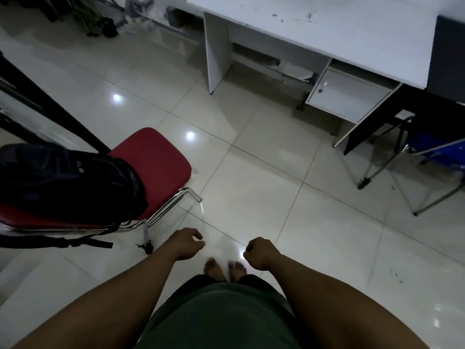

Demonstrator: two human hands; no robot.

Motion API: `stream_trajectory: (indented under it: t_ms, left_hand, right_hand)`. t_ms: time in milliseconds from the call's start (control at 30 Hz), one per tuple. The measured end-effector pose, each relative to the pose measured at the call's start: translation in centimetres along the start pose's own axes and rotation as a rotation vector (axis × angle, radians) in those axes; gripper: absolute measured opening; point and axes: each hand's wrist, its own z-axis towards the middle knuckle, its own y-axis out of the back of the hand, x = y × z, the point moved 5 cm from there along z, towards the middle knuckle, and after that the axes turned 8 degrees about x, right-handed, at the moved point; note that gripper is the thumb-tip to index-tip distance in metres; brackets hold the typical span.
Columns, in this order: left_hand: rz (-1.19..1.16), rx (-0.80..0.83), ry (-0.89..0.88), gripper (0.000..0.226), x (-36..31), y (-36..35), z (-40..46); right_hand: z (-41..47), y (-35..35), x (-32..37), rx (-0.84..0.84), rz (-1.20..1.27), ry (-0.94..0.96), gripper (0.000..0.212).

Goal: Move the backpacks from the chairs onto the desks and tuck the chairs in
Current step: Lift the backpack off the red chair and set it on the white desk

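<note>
A black backpack (68, 180) lies on a red-cushioned chair (156, 162) with chrome legs at the left; its straps hang off the chair's near edge. A white desk (327, 39) stands at the upper right, apart from the chair. My left hand (187, 244) hangs low over the floor just right of the chair's front leg, fingers loosely curled and empty. My right hand (260, 251) is beside it, closed in a loose fist with nothing in it. Neither hand touches the backpack or the chair.
A blue folding chair (432, 152) with metal legs sits tucked under a dark desk (450, 54) at the right. A black table edge (50, 104) runs along the left. Cables and a plant lie at the top left. My bare feet stand on glossy white tiles.
</note>
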Motion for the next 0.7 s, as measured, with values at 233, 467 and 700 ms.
stream_trajectory:
  t_ms: [233,467,700]
  left_hand:
    - [-0.118,-0.034,0.044,0.034,6.5,0.5,-1.5]
    - [-0.033,-0.014,0.050,0.036,14.3,4.4,-2.2]
    - [0.092,0.014,-0.007,0.037,20.9,10.5,-4.2]
  right_hand:
    - [1.0,-1.0,4.0,0.012,-0.120,0.021,0.036]
    - [2.5,-4.1,11.1,-0.056,-0.052,-0.025,0.031]
    - [2.0,-10.4,22.0,-0.128,0.174,-0.015,0.034]
